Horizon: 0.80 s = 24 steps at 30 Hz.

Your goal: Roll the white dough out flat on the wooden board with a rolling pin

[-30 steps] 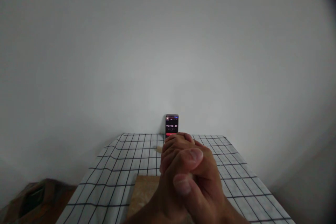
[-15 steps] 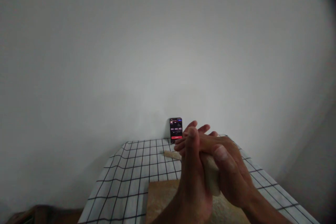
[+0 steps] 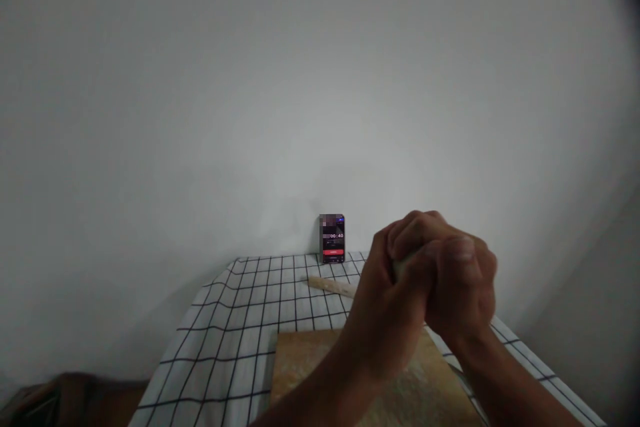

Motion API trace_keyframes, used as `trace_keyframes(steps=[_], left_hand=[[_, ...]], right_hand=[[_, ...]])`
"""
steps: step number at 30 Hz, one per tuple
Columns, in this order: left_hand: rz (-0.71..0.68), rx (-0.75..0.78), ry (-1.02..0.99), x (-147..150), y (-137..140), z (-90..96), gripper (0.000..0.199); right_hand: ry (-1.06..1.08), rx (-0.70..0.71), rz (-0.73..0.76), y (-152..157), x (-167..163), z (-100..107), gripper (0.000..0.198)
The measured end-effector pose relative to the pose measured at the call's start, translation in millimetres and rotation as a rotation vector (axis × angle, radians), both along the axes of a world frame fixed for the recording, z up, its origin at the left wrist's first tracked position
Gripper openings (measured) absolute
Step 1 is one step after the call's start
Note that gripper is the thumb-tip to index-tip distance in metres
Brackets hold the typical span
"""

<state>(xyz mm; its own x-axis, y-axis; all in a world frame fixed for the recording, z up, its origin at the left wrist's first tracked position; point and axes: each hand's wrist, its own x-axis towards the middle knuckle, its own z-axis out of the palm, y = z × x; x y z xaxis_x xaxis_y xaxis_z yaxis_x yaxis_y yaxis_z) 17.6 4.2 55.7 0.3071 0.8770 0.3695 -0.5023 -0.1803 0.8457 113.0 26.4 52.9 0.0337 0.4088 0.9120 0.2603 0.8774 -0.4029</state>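
Both hands are clasped together above the floured wooden board, right of the middle of the view. Between them is a pale lump of dough, of which only a small patch shows. My left hand wraps round the dough from the left, its thumb pointing forward. From the right, my right hand closes over it with bent fingers. Most of the dough is hidden by palms and fingers. Beyond the board lies a pale, flour-dusted rolling pin, its right end hidden behind my left arm.
A phone with a running timer leans against the white wall at the table's far edge. Black-and-white checked cloth covers the table. A dark brown piece of furniture is at the lower left.
My hands have gone from flat, outstretched fingers pressed around the dough to curled fingers clasped over it. They have shifted up and to the right, and the dough is more hidden.
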Motion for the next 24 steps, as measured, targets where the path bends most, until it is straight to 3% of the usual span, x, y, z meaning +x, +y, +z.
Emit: trace_keyframes(steps=[12, 24], left_hand=[[0.032, 0.073, 0.097, 3.2, 2.2, -2.9, 0.018], [0.05, 0.06, 0.04, 7.4, 10.6, -4.5, 0.026]], right_hand=[[-0.038, -0.054, 0.036, -0.3, 12.6, 10.1, 0.061], [-0.048, -0.049, 0.014, 3.4, 12.7, 12.1, 0.063]])
